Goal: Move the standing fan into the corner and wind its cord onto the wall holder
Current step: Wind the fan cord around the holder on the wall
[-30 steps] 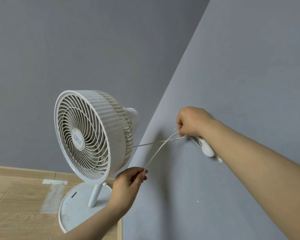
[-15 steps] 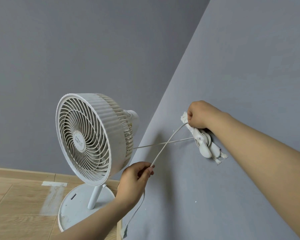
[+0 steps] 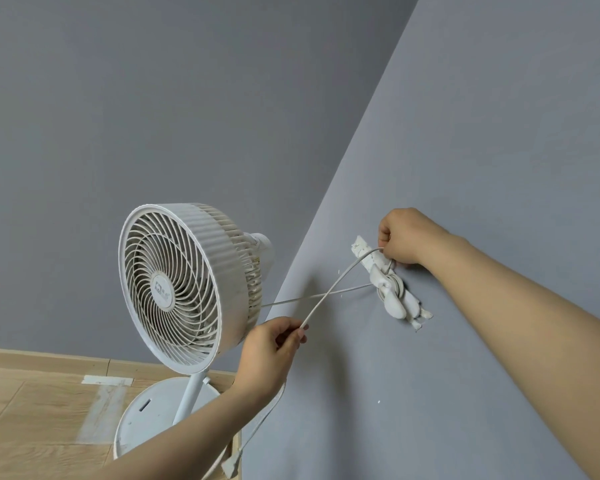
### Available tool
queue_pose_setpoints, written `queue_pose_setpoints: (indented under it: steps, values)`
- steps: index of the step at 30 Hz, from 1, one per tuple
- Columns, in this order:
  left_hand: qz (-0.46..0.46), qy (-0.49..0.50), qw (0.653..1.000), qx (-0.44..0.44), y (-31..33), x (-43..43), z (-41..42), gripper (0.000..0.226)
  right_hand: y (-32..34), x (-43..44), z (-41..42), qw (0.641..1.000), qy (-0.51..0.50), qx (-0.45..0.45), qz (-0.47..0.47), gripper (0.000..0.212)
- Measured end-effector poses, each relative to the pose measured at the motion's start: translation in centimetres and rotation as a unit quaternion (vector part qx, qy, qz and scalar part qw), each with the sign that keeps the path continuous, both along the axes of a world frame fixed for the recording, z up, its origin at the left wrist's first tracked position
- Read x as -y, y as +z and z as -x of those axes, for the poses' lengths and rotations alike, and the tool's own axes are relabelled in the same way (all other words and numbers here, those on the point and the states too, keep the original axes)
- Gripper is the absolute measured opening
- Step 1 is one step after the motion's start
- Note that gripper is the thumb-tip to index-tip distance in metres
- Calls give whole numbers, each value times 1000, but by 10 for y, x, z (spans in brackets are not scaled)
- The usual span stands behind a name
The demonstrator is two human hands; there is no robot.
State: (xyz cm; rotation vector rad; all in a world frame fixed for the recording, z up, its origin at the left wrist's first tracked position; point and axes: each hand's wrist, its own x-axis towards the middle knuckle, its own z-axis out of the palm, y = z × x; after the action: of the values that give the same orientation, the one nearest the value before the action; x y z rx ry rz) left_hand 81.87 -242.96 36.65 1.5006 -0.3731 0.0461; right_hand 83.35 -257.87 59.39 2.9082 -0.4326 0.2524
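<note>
Standing in the corner where the grey back wall (image 3: 153, 98) and the grey side wall (image 3: 499, 150) are meeting, the white fan (image 3: 174, 289) is resting its round, flat base (image 3: 146, 414) on the pale wood-grain floor (image 3: 21, 417), with its ribbed cage and spiral grille facing left. A strip of whitish tape (image 3: 107, 380) is lying on the floor just beside the base, below a wooden skirting board (image 3: 49, 358). On the side wall, the wall holder (image 3: 394, 296), a white plastic piece with rounded arms on a rough, torn-looking strip, is sitting tilted. The thin white cord (image 3: 329, 292) is running from the fan's back to the holder, and a second strand is crossing over it. The right hand (image 3: 404, 237) is gripping that strand with curled fingers against the wall at the holder's upper end and is covering part of it. The left hand (image 3: 271, 351) is pinching the same strand lower down between thumb and fingertips. From there the cord is hanging slack to the plug (image 3: 231, 465) near the bottom edge. The left forearm is crossing in front of the base. The hub's label is proving too small to read, and the turns on the holder are too tangled to count.
</note>
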Motion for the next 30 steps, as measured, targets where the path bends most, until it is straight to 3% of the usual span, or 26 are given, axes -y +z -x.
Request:
queue_pose_setpoints:
  steps: [8, 13, 20, 25, 30]
  values:
    - [5, 6, 1000, 3, 4, -13, 19, 22, 4, -5, 32, 996, -26, 1, -86, 22]
    - [-6, 11, 1000, 8, 9, -27, 30, 16, -1, -14, 59, 992, -9, -13, -127, 2]
    - [-55, -26, 998, 31, 14, -33, 47, 14, -21, -14, 94, 991, -14, 11, -131, 20]
    - [-98, -35, 993, 62, 15, -30, 56, 16, -33, -21, 110, 998, -10, 8, -68, 12]
    - [-111, -39, 991, 63, 11, -28, 63, 23, -50, -21, 123, 994, -35, 23, -105, 27]
